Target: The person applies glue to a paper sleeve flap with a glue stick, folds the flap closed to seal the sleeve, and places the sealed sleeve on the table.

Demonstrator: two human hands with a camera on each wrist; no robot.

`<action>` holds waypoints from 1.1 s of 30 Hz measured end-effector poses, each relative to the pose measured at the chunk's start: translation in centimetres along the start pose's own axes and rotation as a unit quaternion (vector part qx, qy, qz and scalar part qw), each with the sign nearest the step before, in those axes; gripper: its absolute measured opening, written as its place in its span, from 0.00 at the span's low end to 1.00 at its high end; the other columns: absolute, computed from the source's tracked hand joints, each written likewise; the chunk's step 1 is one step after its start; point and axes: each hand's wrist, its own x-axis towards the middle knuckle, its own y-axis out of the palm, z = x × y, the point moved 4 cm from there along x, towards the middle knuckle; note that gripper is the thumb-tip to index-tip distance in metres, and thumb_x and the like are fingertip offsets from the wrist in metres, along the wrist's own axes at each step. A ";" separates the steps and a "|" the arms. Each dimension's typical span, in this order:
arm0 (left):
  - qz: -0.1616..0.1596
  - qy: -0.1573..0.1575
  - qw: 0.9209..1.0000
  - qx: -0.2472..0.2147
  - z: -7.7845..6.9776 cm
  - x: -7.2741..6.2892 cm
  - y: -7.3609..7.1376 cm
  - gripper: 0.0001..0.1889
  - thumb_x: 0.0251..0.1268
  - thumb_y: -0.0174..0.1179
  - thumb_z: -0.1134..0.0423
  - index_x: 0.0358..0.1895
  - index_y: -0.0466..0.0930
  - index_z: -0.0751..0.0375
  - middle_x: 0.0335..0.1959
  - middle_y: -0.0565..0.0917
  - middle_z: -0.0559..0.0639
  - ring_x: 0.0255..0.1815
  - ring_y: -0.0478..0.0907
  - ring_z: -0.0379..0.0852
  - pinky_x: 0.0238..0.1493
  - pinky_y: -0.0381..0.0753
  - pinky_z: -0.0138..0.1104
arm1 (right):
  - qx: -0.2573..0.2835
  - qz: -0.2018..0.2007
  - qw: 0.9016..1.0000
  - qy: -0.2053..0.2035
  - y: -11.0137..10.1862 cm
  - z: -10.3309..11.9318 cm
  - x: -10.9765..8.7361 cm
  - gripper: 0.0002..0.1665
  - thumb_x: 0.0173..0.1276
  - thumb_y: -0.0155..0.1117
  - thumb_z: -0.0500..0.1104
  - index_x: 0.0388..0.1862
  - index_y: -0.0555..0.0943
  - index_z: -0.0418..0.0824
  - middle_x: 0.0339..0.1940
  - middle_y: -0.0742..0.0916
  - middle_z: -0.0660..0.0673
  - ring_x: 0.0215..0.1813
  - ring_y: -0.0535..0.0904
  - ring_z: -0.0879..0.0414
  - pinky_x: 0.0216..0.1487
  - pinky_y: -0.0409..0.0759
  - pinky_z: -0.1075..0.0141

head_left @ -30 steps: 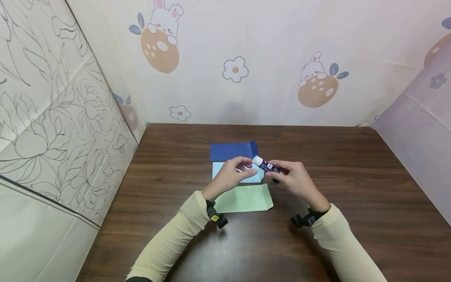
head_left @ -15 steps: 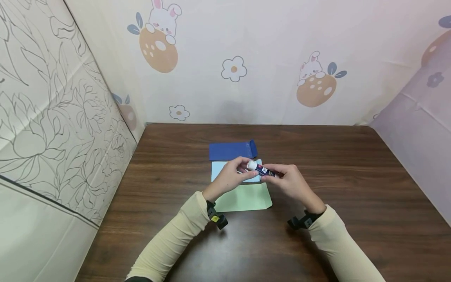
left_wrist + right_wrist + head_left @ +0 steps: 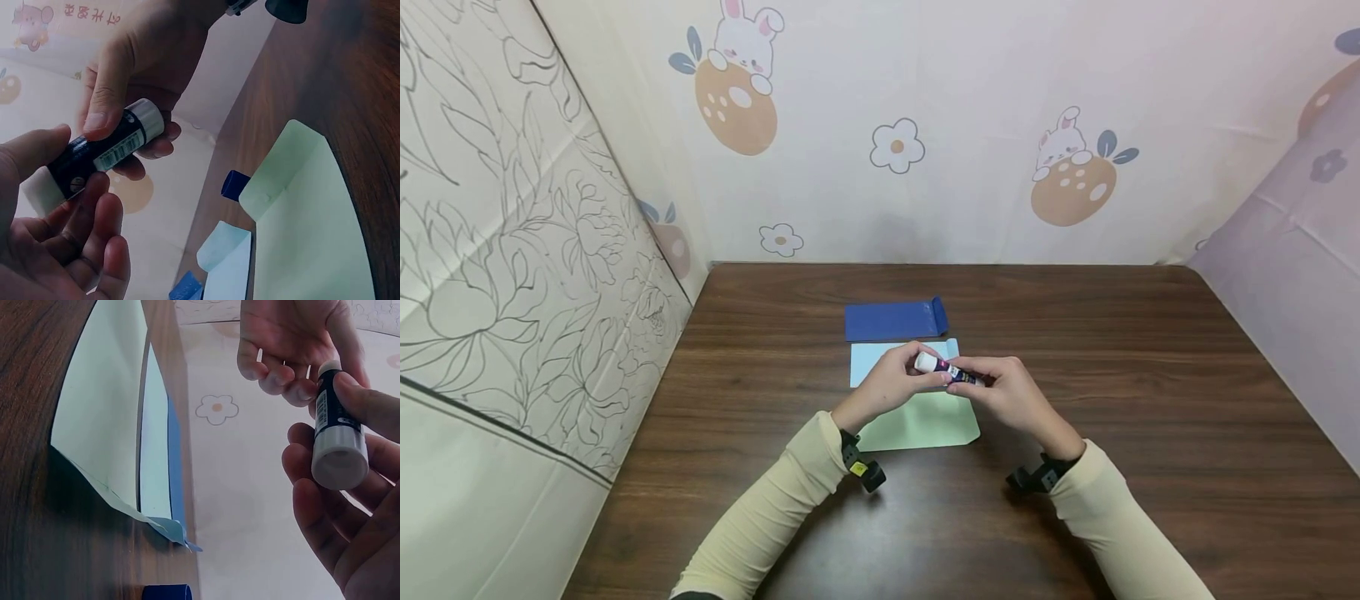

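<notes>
A glue stick (image 3: 928,363) with a dark label and white ends is held in the air between both hands. My right hand (image 3: 1011,390) grips its body near one white end, as the right wrist view shows on the glue stick (image 3: 340,456). With thumb and fingers, my left hand (image 3: 887,382) pinches the other end; in the left wrist view the barcode of the glue stick (image 3: 119,150) faces the camera. Under the hands lie a light green envelope (image 3: 917,425) and a light blue envelope (image 3: 867,360), with a blue envelope (image 3: 891,322) behind them.
The envelopes lie in a row on the brown wooden table (image 3: 760,333), their flaps to the right. A small dark blue cap (image 3: 234,184) rests on the table near the flaps, hidden in the head view by the right hand. Patterned wall coverings (image 3: 970,200) surround the table.
My right hand has brought the glue stick leftward and slightly down toward my left hand. The left fingers, apart from it earlier, now pinch its end. The envelopes have stayed put.
</notes>
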 end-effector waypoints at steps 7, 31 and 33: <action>-0.012 0.002 1.000 -0.003 0.1 -0.1 -0.1 0.14 0.61 0.67 0.60 0.45 0.78 0.63 0.35 0.83 0.52 0.28 0.75 0.36 0.28 0.71 0.28 | 0.012 0.004 1.000 0.010 0.3 -0.4 -0.1 0.17 0.62 0.71 0.39 0.51 0.85 0.38 0.26 0.84 0.49 0.24 0.67 0.65 0.24 0.68 0.72; -0.032 0.005 0.999 -0.044 0.6 0.1 -0.8 0.14 0.61 0.67 0.60 0.43 0.78 0.64 0.33 0.81 0.49 0.29 0.75 0.42 0.39 0.81 0.46 | 0.002 0.031 0.997 0.068 0.4 -1.4 -0.5 0.15 0.63 0.70 0.45 0.46 0.85 0.39 0.25 0.82 0.49 0.27 0.73 0.55 0.26 0.72 0.70; -0.031 0.004 0.999 -0.037 0.6 0.2 -0.8 0.14 0.61 0.67 0.59 0.43 0.79 0.64 0.32 0.81 0.48 0.29 0.75 0.42 0.38 0.81 0.46 | 0.003 0.035 0.997 0.067 0.4 -1.5 -0.5 0.15 0.64 0.69 0.44 0.47 0.85 0.39 0.27 0.83 0.47 0.27 0.72 0.57 0.26 0.72 0.70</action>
